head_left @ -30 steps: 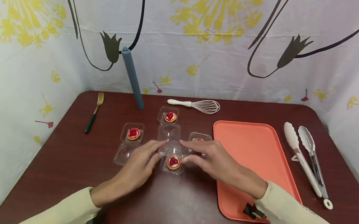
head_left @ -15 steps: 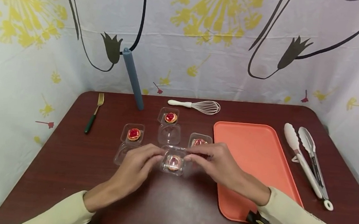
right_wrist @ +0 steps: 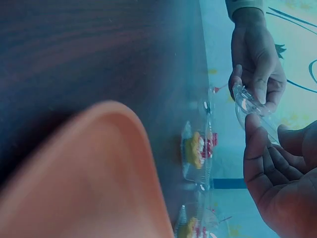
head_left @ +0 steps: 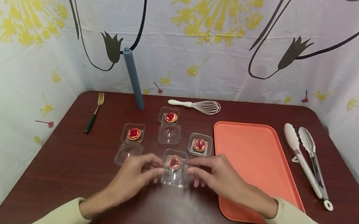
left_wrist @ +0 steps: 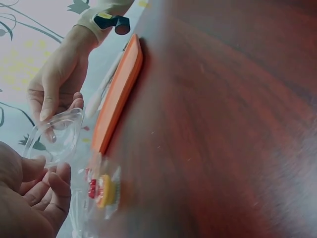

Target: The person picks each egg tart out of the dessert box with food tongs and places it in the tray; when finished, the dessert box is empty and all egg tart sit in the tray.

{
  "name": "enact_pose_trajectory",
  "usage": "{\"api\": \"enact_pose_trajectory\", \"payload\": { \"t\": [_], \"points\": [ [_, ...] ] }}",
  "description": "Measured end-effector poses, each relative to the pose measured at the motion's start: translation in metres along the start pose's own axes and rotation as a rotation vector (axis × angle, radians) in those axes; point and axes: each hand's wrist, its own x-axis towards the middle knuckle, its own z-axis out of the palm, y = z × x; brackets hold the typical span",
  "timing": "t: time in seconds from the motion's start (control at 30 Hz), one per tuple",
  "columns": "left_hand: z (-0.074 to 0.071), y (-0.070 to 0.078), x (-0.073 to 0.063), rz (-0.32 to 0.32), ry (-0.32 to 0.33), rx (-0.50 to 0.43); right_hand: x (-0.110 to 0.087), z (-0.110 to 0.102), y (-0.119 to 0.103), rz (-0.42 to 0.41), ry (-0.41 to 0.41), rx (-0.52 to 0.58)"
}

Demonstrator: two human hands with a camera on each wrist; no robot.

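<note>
My left hand (head_left: 136,174) and right hand (head_left: 220,175) pinch opposite sides of a clear plastic lid (head_left: 174,179). In the head view the lid overlaps the nearest small red-topped tart (head_left: 174,162) and reaches below it. Both wrist views show the lid (left_wrist: 62,134) held between thumbs and fingers, above the table surface. Farther back, a tart (head_left: 134,134) at left and a tart (head_left: 171,117) behind sit in clear containers whose lids (head_left: 169,134) are folded open toward me. To the right, another tart (head_left: 200,145) sits in a clear container beside the tray.
An orange tray (head_left: 247,147) lies at right, its left edge by my right hand. Tongs (head_left: 307,164) lie beyond it. A whisk (head_left: 196,105) rests near the back edge, a green-handled fork (head_left: 95,113) at left. A blue stick (head_left: 133,78) stands at the back against the patterned cloth.
Both hands have brought the lid from tilted behind the nearest tart over it and toward me. My right hand has come nearer, uncovering the right-hand tart.
</note>
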Motion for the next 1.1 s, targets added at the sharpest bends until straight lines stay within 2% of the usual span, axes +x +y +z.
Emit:
{"api": "enact_pose_trajectory", "payload": {
  "t": [0.17, 0.37, 0.6, 0.83, 1.1],
  "points": [
    [0.005, -0.005, -0.005, -0.063, -0.042, -0.039, -0.006, 0.003, 0.002, 0.062, -0.030, 0.068],
    [0.011, -0.012, -0.008, -0.117, -0.102, -0.064, -0.011, 0.008, 0.007, 0.111, -0.042, 0.089],
    [0.014, -0.017, -0.012, -0.147, -0.171, -0.083, -0.017, 0.016, 0.011, 0.179, -0.095, 0.128],
    [0.016, -0.022, -0.014, -0.172, -0.241, -0.139, -0.018, 0.017, 0.018, 0.207, -0.168, 0.155],
    [0.018, -0.026, -0.012, -0.217, -0.267, -0.167, -0.014, 0.021, 0.023, 0.216, -0.228, 0.179]
  ]
}}
